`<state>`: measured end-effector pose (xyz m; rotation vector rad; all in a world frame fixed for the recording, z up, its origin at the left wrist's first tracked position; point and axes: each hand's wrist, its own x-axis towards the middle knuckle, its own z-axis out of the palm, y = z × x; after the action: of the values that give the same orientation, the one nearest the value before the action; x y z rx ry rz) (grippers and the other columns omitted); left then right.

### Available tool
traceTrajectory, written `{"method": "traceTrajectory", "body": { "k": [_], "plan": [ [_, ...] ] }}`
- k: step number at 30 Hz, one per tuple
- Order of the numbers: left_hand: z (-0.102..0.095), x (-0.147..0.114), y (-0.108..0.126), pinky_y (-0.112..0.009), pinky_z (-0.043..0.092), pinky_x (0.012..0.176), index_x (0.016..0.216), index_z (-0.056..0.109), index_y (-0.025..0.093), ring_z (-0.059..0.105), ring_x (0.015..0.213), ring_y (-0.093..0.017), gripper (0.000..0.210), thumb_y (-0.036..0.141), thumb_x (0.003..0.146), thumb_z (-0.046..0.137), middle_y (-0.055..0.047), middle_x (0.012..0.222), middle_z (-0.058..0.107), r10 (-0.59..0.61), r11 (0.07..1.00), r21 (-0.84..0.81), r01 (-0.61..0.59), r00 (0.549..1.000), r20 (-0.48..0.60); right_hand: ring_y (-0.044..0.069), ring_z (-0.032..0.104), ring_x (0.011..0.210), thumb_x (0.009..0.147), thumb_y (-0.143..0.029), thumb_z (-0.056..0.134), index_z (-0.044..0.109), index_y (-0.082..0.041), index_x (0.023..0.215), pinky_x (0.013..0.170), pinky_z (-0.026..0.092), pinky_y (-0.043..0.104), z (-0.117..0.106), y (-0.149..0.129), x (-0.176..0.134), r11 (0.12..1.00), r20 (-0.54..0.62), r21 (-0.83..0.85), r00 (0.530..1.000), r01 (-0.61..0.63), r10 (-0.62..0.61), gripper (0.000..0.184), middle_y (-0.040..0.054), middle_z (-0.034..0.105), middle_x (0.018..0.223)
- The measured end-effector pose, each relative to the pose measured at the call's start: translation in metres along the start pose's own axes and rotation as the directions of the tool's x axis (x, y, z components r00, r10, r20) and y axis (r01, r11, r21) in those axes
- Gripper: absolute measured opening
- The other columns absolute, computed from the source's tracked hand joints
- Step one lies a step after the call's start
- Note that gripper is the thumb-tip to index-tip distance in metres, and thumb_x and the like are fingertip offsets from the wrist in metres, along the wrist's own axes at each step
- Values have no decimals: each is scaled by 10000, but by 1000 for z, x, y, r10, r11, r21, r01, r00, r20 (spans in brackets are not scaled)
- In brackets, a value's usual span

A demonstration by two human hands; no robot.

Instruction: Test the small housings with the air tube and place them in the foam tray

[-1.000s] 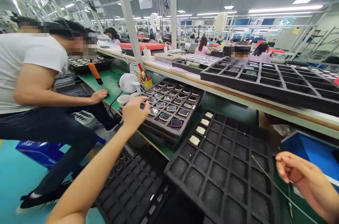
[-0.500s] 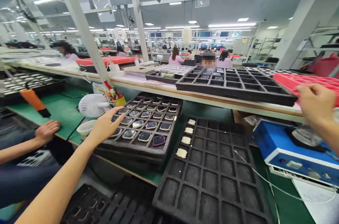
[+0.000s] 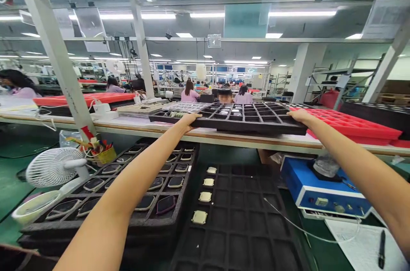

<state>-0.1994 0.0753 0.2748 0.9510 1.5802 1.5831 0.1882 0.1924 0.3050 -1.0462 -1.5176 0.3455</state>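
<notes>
My left hand is closed on the front left corner of a black foam tray on the raised shelf. At the tray's front right corner, my right hand grips too, fingers mostly hidden behind the edge. A few watch-like pieces lie in its left compartments; others hold nothing visible. Below my left forearm is a foam tray of square watch-like pieces, one with a purple frame. Beside it, another black tray has several pale square pieces along its left column.
Red trays stand right of the held tray, on the shelf. A white fan and a yellow tool cup are at left. At right sit a blue box, paper and a pen. Co-workers sit beyond.
My left hand has left the lower tray of watch-like pieces and taken the shelf tray's left corner. My right hand now grips its right corner. My view has turned; the co-worker's hand is gone from sight.
</notes>
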Motion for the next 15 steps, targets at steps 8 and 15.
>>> {"method": "traceTrajectory", "body": {
  "k": [8,15],
  "plan": [
    [-27,-40,36,-242,525,598,959,589,78,563,601,-89,135,143,852,539,-11,737,608,84,993,-78,-93,991,-108,156,511,609,615,-117,719,441,-165,512,565,420,287,-21,-53,5,942,-111,-196,960,-273,256,299,-28,398,519],
    [-76,-148,48,-148,511,596,1058,562,70,517,557,-30,217,89,862,471,42,658,603,208,974,-31,-222,946,-250,63,422,492,769,-234,595,537,-95,591,539,406,235,-31,-100,-51,976,61,-120,979,-184,192,234,-27,441,540]
  ]
}}
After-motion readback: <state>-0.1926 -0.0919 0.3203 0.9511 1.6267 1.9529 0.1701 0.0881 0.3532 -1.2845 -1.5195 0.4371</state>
